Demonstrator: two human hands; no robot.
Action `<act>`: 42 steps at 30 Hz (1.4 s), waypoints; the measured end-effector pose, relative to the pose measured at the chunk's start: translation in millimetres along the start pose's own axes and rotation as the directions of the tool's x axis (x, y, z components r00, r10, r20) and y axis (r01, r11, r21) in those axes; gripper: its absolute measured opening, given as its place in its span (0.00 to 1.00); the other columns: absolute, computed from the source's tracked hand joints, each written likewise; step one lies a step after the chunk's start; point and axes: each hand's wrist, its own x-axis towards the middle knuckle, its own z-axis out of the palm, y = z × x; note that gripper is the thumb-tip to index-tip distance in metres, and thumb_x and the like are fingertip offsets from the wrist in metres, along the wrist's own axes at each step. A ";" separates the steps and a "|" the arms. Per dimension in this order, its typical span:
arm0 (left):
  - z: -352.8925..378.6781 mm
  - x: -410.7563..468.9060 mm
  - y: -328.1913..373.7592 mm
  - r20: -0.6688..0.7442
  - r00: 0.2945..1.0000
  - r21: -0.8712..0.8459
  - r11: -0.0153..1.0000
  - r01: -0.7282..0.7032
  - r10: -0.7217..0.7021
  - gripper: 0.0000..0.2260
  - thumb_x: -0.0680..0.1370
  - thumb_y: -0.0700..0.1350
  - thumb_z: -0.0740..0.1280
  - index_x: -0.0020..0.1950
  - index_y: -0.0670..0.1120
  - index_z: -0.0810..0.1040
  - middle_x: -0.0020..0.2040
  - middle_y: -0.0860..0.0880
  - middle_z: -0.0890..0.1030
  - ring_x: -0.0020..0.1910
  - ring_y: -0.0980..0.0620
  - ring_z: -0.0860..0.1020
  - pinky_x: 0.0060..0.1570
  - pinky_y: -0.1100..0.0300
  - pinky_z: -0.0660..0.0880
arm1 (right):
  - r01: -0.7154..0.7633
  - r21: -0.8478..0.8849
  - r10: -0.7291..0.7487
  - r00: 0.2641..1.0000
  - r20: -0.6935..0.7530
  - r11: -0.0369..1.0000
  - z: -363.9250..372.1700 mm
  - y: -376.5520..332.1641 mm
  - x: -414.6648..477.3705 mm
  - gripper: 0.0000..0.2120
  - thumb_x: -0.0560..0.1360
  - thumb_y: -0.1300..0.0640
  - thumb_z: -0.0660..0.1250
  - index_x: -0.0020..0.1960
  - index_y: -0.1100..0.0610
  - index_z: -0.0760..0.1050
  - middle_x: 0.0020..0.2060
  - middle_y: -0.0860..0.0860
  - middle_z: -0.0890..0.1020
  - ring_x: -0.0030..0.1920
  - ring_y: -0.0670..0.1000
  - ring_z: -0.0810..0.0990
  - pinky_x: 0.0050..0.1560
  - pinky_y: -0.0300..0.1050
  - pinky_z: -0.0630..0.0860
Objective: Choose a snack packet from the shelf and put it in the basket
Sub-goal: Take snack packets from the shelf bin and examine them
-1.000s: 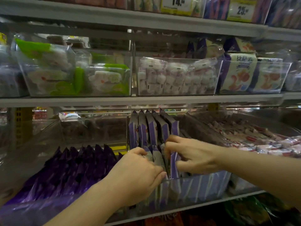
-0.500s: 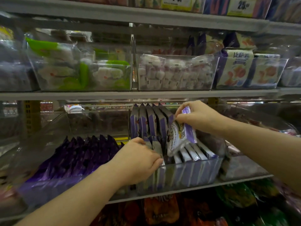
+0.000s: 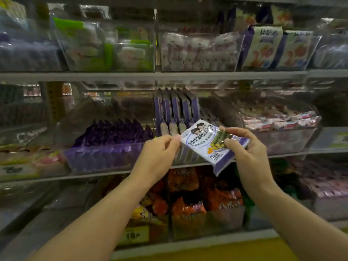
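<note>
Fingers of my right hand are pinching the glossy white-and-purple snack packet while my left hand is nipping its corner. It's hanging before the grey shelf's front edge, freshly out of the clear plastic bin. The basket is unseen.

bare left hand, bare right hand, forearms seemingly bare too

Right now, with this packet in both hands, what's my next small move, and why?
Probably release the left hand and lower the snack packet with the right hand. The packet is clear of the shelf bin, the right hand grips it, the left only pinches a corner, and no basket is in view.
</note>
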 end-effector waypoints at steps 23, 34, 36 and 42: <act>75.6 -159.1 -99.9 0.432 0.754 -0.465 0.595 0.656 -0.494 0.14 0.77 0.43 0.68 0.62 0.49 0.75 0.55 0.48 0.83 0.51 0.49 0.83 0.47 0.52 0.81 | -0.723 0.013 0.670 0.647 0.363 0.691 14.3 138.4 -129.4 0.16 0.78 0.51 0.61 0.56 0.60 0.81 0.50 0.58 0.85 0.51 0.57 0.84 0.51 0.51 0.79; 77.3 -160.0 -99.9 0.430 0.715 -0.622 0.393 0.677 -0.551 0.09 0.78 0.45 0.65 0.55 0.43 0.81 0.50 0.43 0.85 0.48 0.46 0.84 0.47 0.52 0.79 | -0.698 -0.026 0.652 0.655 0.381 0.716 19.8 132.3 -138.7 0.12 0.79 0.54 0.61 0.51 0.58 0.81 0.45 0.56 0.86 0.46 0.53 0.85 0.46 0.47 0.81; 74.8 -157.1 -98.4 0.427 0.728 -0.692 0.325 0.645 -0.536 0.11 0.76 0.43 0.66 0.55 0.40 0.80 0.50 0.40 0.85 0.48 0.44 0.84 0.48 0.52 0.81 | -0.693 -0.017 0.642 0.657 0.396 0.720 20.0 130.8 -138.6 0.14 0.80 0.52 0.60 0.51 0.58 0.82 0.46 0.57 0.86 0.48 0.54 0.85 0.48 0.48 0.81; 65.9 -151.0 -94.9 0.409 0.715 -0.759 0.223 0.611 -0.567 0.10 0.78 0.45 0.64 0.53 0.41 0.80 0.45 0.40 0.85 0.40 0.47 0.84 0.36 0.54 0.81 | -0.776 -0.072 0.660 0.478 0.580 0.626 10.4 125.6 -131.1 0.18 0.76 0.41 0.61 0.55 0.51 0.82 0.53 0.53 0.85 0.52 0.52 0.84 0.46 0.47 0.81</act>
